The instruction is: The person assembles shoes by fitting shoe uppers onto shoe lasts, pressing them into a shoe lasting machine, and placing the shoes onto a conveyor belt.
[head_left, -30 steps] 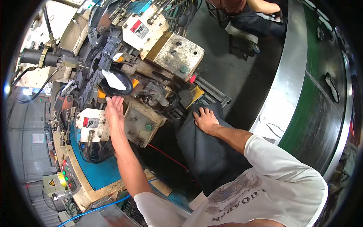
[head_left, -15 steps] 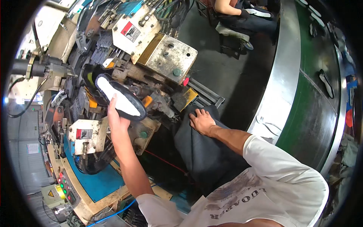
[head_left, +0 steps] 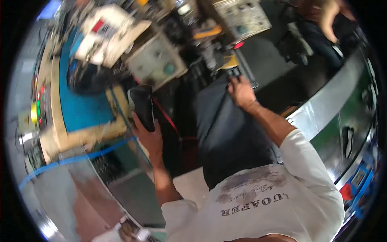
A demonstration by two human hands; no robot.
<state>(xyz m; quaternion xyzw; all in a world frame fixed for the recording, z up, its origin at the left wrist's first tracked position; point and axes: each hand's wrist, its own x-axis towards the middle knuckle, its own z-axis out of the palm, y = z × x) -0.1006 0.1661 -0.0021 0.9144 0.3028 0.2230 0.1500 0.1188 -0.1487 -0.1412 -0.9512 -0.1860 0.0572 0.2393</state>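
Note:
My left hand [head_left: 150, 135] is wrapped round one end of a black shoe upper [head_left: 143, 105], held up beside the machine's front with its dark side toward me. A pale edge shows along its left side; the rest of its underside is hidden. On the knee of my dark trousers [head_left: 219, 121] rests my right hand [head_left: 243, 93], fingers apart and holding nothing. Just beyond those fingers is a yellow-edged pedal or plate [head_left: 229, 62], blurred by motion.
The machine's stained control box [head_left: 157, 60] stands ahead, by a blue-topped bench [head_left: 82, 101] with lit buttons [head_left: 39, 107]. A blue hose [head_left: 88, 156] crosses the lower left. To the right, a conveyor [head_left: 322, 141] carries a shoe part [head_left: 349, 141]; a co-worker [head_left: 322, 28] sits beyond.
My left hand has drawn the shoe upper back from the machine and turned its white bottom out of sight. The view has swung left and down. My right hand stays on the knee.

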